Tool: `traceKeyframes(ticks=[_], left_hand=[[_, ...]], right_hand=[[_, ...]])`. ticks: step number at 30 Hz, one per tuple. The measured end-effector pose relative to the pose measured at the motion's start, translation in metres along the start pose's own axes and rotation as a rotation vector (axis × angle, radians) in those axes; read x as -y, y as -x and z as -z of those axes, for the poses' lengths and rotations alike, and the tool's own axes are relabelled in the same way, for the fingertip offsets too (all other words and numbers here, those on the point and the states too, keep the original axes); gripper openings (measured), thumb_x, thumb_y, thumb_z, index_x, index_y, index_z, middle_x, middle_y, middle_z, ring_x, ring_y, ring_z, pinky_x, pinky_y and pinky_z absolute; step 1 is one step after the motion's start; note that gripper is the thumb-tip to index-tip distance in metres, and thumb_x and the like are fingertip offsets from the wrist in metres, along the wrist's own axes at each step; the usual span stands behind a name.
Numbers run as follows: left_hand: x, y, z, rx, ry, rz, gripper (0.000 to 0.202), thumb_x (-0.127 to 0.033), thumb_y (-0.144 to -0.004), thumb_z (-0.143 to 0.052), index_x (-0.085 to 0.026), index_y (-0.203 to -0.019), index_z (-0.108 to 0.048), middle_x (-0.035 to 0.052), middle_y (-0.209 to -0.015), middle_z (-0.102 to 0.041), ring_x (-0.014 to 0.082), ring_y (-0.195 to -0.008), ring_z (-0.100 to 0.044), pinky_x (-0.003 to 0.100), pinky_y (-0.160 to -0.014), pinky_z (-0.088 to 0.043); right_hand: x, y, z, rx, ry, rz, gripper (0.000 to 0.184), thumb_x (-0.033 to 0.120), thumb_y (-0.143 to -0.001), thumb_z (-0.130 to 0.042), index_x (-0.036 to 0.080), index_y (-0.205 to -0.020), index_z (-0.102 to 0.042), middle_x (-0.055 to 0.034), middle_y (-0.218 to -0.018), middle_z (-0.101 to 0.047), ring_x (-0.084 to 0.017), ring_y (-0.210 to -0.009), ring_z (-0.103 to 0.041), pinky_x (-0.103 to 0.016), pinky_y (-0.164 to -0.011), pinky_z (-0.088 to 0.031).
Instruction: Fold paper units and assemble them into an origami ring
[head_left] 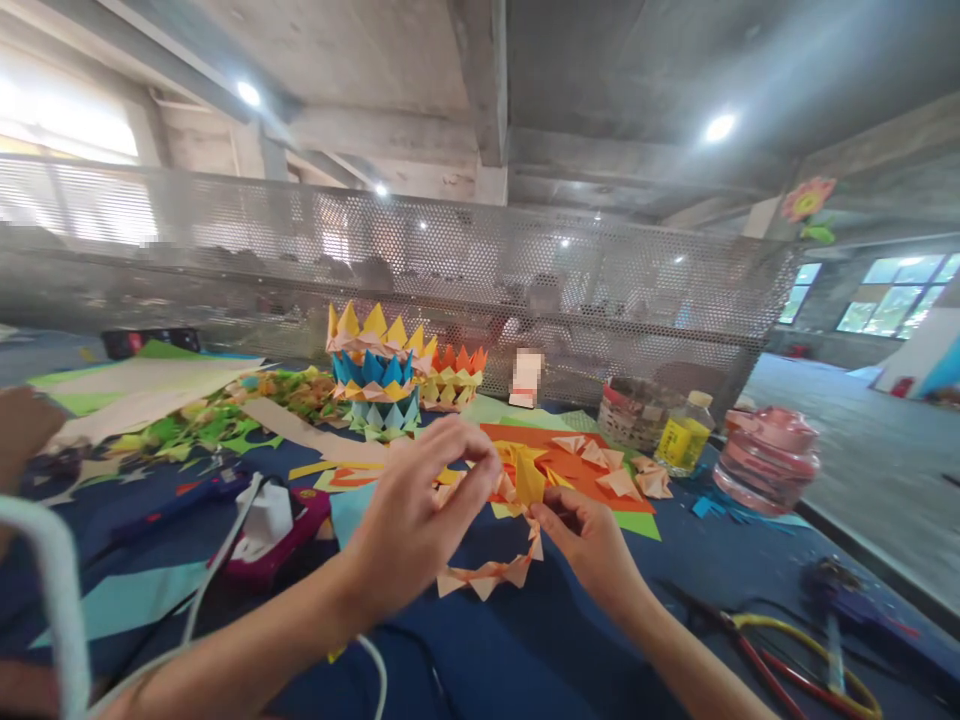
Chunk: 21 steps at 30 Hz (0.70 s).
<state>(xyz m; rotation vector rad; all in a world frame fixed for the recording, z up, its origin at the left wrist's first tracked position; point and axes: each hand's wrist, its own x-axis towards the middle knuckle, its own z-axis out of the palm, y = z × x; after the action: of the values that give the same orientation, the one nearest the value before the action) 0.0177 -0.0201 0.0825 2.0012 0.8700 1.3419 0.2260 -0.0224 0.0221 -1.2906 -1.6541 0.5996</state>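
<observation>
A ring of folded peach paper points (484, 578) hangs low over the blue table, with a folded yellow paper piece (529, 475) at its upper edge. My right hand (585, 530) pinches the ring just beside that yellow piece. Thumb and fingers of my left hand (427, 490) are curled together on the other side, close to the yellow piece; what lies between their tips is hidden. Behind the hands, several loose folded peach pieces (600, 455) rest on an orange paper sheet (499, 433).
Tiered paper crowns (375, 385) stand at the back, before a perforated metal screen (645, 290). On the left are green paper scraps (232, 410) and a magenta power strip (307, 515) with cables. A pink water jug (766, 460), yellow-labelled bottle (684, 435) and scissors (750, 640) sit right.
</observation>
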Motion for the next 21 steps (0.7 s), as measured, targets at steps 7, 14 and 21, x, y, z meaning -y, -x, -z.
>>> traceKeyframes(ticks=[7, 14, 21], left_hand=[[0.058, -0.038, -0.039, 0.297, 0.311, 0.191, 0.043, -0.039, -0.069, -0.07, -0.013, -0.102, -0.063, 0.0055, -0.085, -0.065, 0.0171, -0.073, -0.057, 0.028, -0.066, -0.046], [0.066, -0.023, -0.042, 0.363, 0.543, 0.383, 0.028, -0.042, -0.066, -0.074, -0.016, -0.077, -0.072, 0.0032, -0.074, -0.068, 0.0145, -0.066, -0.057, 0.024, -0.063, -0.043], [0.071, -0.014, -0.038, 0.397, 0.609, 0.484, 0.026, -0.036, -0.062, -0.078, -0.016, -0.078, -0.074, 0.0062, -0.083, -0.072, 0.0198, -0.079, -0.063, 0.028, -0.076, -0.047]], right_hand=[[0.001, 0.001, -0.003, 0.015, 0.041, 0.046, 0.022, 0.034, -0.084, -0.055, 0.016, -0.082, -0.067, -0.0005, -0.073, -0.066, -0.013, -0.063, -0.055, -0.023, -0.058, -0.043], [0.003, 0.006, -0.005, -0.044, 0.122, 0.091, 0.009, 0.025, -0.079, -0.062, 0.017, -0.076, -0.067, 0.0012, -0.068, -0.064, -0.011, -0.059, -0.052, -0.021, -0.057, -0.041], [0.014, 0.011, -0.005, 0.006, 0.273, 0.142, 0.015, 0.026, -0.083, -0.057, 0.019, -0.077, -0.068, 0.0012, -0.069, -0.066, -0.012, -0.063, -0.057, -0.021, -0.058, -0.043]])
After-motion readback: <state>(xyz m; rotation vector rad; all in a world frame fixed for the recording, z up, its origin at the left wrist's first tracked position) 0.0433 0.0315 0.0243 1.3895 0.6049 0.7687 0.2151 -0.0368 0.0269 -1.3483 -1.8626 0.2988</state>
